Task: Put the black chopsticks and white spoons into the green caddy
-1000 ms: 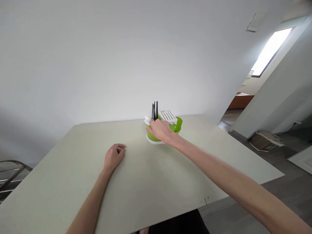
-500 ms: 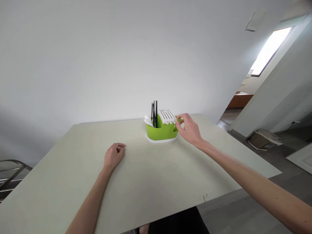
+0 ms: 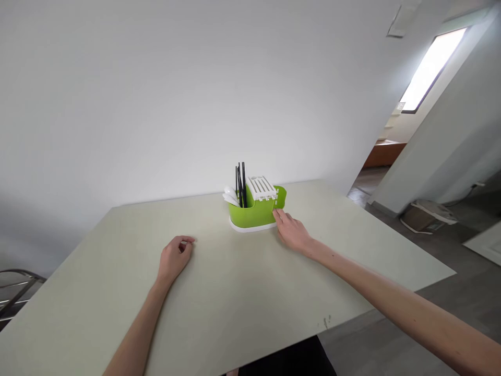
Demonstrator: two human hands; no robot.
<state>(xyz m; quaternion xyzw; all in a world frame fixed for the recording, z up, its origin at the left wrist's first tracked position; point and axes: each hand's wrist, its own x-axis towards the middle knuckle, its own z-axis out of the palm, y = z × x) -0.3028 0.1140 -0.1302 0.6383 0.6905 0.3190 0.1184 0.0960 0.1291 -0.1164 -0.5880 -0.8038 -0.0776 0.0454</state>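
A green utensil holder (image 3: 254, 215) with a white base stands toward the back of the table. White spoons (image 3: 230, 195) and several black chopsticks (image 3: 241, 189) stand in its left part, and a white slotted cover (image 3: 261, 187) sits over its middle. My right hand (image 3: 290, 230) is at the front right of the holder, its closed fingers on the low green wall beside the right compartment; the thumb is mostly hidden. Farther left, my left hand (image 3: 175, 258) rests on the tabletop, fingers loosely curled toward the thumb, holding nothing.
The pale table (image 3: 235, 303) meets a white wall (image 3: 195, 104) at the back. On the floor to the right lies a cardboard box (image 3: 426, 216). A metal frame (image 3: 19, 292) shows past the table's left side.
My right hand has moved down and toward me, from beside the white cover to the holder's front right wall. My left hand keeps its pose. The view has shifted slightly.
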